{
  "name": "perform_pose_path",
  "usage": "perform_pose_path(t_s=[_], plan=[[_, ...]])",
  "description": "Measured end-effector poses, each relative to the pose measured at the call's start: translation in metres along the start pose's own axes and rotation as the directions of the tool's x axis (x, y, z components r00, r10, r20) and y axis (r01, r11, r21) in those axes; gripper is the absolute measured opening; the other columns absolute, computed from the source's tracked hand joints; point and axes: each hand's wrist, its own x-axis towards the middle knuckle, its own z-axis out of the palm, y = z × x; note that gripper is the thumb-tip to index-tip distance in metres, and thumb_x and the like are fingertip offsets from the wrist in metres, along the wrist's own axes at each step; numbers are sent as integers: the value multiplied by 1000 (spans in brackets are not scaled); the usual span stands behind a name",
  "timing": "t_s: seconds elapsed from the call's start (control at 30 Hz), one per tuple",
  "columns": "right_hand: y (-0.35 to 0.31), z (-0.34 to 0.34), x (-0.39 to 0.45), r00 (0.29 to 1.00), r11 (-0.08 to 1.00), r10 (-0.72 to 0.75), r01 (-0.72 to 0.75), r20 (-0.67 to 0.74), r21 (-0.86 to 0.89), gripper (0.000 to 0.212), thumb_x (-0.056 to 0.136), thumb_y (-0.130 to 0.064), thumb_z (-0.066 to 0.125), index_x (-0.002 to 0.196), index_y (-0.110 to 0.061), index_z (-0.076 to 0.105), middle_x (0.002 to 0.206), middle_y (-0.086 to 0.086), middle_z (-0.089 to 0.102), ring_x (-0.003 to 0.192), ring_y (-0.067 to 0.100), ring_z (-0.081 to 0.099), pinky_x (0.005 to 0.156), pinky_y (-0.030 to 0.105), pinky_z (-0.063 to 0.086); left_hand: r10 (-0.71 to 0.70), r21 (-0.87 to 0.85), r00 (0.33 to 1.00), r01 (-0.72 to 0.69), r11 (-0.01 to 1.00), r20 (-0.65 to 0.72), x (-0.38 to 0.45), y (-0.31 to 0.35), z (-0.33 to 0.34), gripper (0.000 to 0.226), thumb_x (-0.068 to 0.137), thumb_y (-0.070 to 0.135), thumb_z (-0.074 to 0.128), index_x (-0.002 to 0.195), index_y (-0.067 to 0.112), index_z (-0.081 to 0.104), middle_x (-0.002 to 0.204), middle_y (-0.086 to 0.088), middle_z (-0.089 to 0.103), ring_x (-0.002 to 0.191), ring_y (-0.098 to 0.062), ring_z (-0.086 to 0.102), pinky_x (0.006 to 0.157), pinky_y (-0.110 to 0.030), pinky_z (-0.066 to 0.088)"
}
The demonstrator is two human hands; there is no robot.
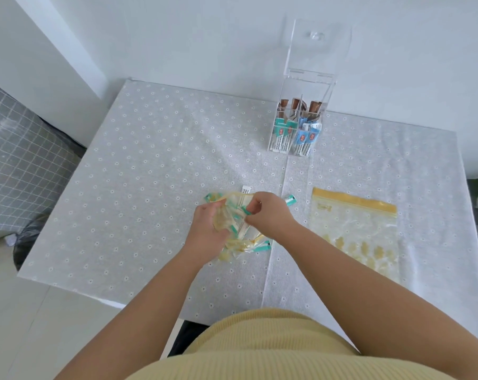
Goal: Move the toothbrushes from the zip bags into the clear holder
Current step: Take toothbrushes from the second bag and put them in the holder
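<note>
Near the middle of the flowered tablecloth, the left hand grips a crumpled clear zip bag with yellow print, holding white, teal-ended wrapped toothbrushes; how many cannot be counted. The right hand pinches one teal end at the bag's mouth. Farther right, a flat zip bag lies beside. At the far side stands the clear holder, lid raised, containing teal, blue and brown packets.
</note>
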Motion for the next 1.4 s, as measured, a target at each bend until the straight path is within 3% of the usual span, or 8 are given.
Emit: perform_pose_path(t_s=[0.2, 0.43, 0.63, 0.77, 0.97, 1.17, 1.3, 1.4], plan=[[-1, -37, -5, 993, 998, -59, 61, -102, 16, 19, 76, -12, 73, 70, -24, 59, 69, -9, 60, 59, 4, 54, 41, 9, 36, 2, 79, 1000, -2, 997, -3, 5, 2, -1, 70, 82, 3, 54, 140, 39, 39, 128, 9, 33, 81, -8, 49, 55, -10, 43], [-4, -62, -5, 974, 984, -152, 134, -165, -116, 12, 78, -10, 65, 77, -21, 62, 75, -5, 65, 69, 15, 62, 54, 26, 51, 9, 114, 1000, -10, 993, 9, 9, 4, 0, 70, 83, 5, 54, 141, 39, 38, 127, 10, 32, 77, -6, 47, 53, -6, 42], [-12, -93, -1, 976, 971, -142, 171, -167, 169, 18, 77, -9, 77, 74, -21, 63, 79, 8, 71, 63, 14, 60, 57, 28, 51, 13, 121, 1000, -14, 993, 11, 10, 4, -1, 65, 84, 10, 55, 140, 40, 40, 127, 9, 33, 76, -6, 46, 66, -17, 42], [-31, -139, 19, 942, 921, -166, 254, -292, 296, 20, 78, 0, 74, 75, -15, 61, 79, 17, 69, 61, 16, 57, 51, 22, 43, 30, 159, 1000, -30, 987, 8, 11, 4, 0, 62, 84, 14, 56, 137, 42, 41, 126, 9, 34, 74, -5, 47, 64, -15, 41], [-58, -179, 65, 860, 961, -232, 275, -454, 28, 12, 75, -6, 71, 79, -16, 65, 85, 9, 72, 75, 23, 68, 71, 36, 58, 68, 166, 997, -73, 983, 35, 12, 4, 3, 60, 83, 14, 57, 132, 46, 43, 126, 9, 36, 75, -4, 50, 60, -10, 38], [-64, -178, 95, 913, 930, -299, 215, -278, -297, 14, 74, -4, 64, 82, -15, 65, 87, 6, 69, 73, 15, 58, 58, 21, 45, 84, 159, 995, -91, 983, 47, 13, 2, 3, 60, 83, 14, 56, 132, 46, 43, 126, 9, 35, 71, -3, 47, 63, -15, 39], [-67, -184, 100, 888, 940, -321, 255, -330, -228, 13, 75, -6, 67, 80, -18, 66, 84, 6, 69, 66, 13, 58, 55, 23, 52, 87, 160, 995, -94, 983, 50, 12, -1, 2, 60, 83, 18, 57, 131, 50, 42, 124, 13, 35, 66, -3, 49, 57, -9, 40], [-73, -198, 102, 843, 941, -337, 310, -420, -135, 16, 75, -9, 70, 73, -23, 64, 76, 1, 65, 55, 5, 53, 46, 14, 44, 78, 162, 996, -85, 983, 49, 12, -1, 1, 60, 84, 17, 57, 132, 50, 41, 123, 13, 35, 65, -4, 52, 55, -8, 40]])
